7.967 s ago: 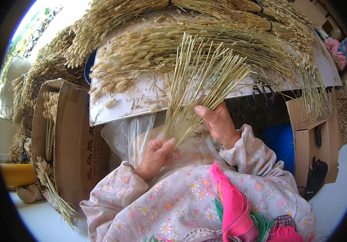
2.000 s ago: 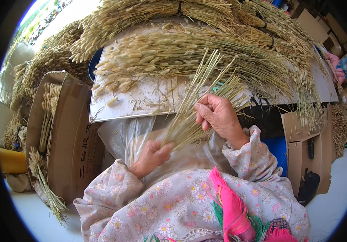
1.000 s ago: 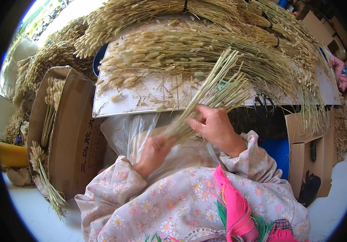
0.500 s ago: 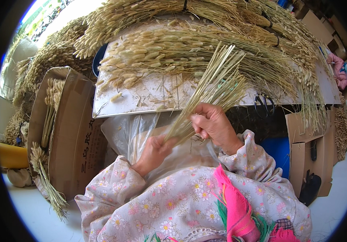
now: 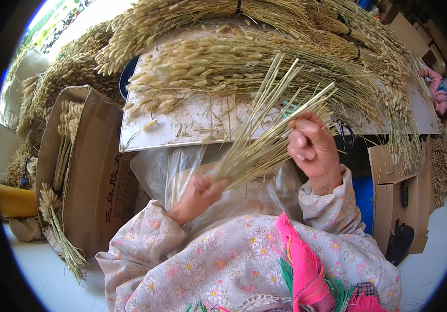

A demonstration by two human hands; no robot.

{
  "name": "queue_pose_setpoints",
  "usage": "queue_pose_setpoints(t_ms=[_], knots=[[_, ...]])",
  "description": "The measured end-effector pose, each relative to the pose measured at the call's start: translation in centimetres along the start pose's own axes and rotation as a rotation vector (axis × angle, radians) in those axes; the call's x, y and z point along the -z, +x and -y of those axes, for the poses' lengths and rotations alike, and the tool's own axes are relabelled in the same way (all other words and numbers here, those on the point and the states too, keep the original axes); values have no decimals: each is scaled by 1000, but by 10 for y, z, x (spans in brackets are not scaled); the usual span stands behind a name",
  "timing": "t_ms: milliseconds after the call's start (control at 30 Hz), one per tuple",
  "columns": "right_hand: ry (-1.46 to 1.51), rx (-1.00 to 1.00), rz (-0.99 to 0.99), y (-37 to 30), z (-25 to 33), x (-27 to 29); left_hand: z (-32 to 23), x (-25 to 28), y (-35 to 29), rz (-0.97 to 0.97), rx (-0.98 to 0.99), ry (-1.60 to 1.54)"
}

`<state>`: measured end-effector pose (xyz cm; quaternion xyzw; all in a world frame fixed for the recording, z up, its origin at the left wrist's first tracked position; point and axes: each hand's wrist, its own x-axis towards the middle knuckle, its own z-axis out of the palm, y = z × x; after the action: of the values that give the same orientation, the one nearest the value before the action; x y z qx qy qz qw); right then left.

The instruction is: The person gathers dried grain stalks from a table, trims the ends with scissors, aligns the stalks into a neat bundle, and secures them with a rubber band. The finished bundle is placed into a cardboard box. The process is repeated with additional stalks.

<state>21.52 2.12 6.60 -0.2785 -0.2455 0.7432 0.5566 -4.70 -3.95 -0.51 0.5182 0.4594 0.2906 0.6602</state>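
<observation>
My left hand (image 5: 200, 193) is closed around the lower part of a bundle of dried grass stems (image 5: 252, 156). The stems fan out up and to the right, over the table's front edge. At the bundle's right side, my right hand (image 5: 312, 145) is curled, with thumb and forefinger pinched on a few pale stems. Where the bundle's lower end goes is hidden by my left hand. Just beyond, a thick layer of dried bunny-tail grass (image 5: 208, 67) lies across the white table (image 5: 182, 130), fluffy heads to the left and stalks to the right.
Tied grass bundles (image 5: 265, 13) lie at the table's back. Black-handled scissors (image 5: 345, 136) are at the front edge, partly behind stems. A cardboard box (image 5: 91, 171) with grass bunches stands left; another carton (image 5: 397, 192) stands right. Clear plastic sheeting (image 5: 156, 171) covers my lap.
My right hand has moved right and up, away from my left hand, and the stems have spread into a wider fan. My left hand keeps its hold in nearly the same place.
</observation>
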Motion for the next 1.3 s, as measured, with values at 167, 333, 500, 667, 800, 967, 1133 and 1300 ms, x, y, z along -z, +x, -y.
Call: queue_pose_setpoints(t_ms=[167, 333, 500, 667, 800, 967, 1133, 1300], knots=[[415, 232, 344, -9, 37, 6, 1, 5, -1, -1, 67, 40], [765, 503, 858, -27, 59, 3, 1, 10, 0, -53, 7, -10], [-128, 427, 741, -40, 36, -15, -10, 14, 2, -288, -325, 791], [-1761, 1036, 590, -13, -32, -46, -34, 9, 2, -348, -600, 1446], [-2249, 883, 456, 3, -65, -38, -47, 1, -5, -308, -658, 1583], [-2253, 883, 436, 1, -56, -20, -48, 20, -9, -266, -670, 1624], [-2253, 819, 397, 1, -19, -7, -46, 48, -21, -299, -724, 1700], [-2313, 737, 444, -7, 10, 26, -48, 65, -30, -283, -758, 1757]])
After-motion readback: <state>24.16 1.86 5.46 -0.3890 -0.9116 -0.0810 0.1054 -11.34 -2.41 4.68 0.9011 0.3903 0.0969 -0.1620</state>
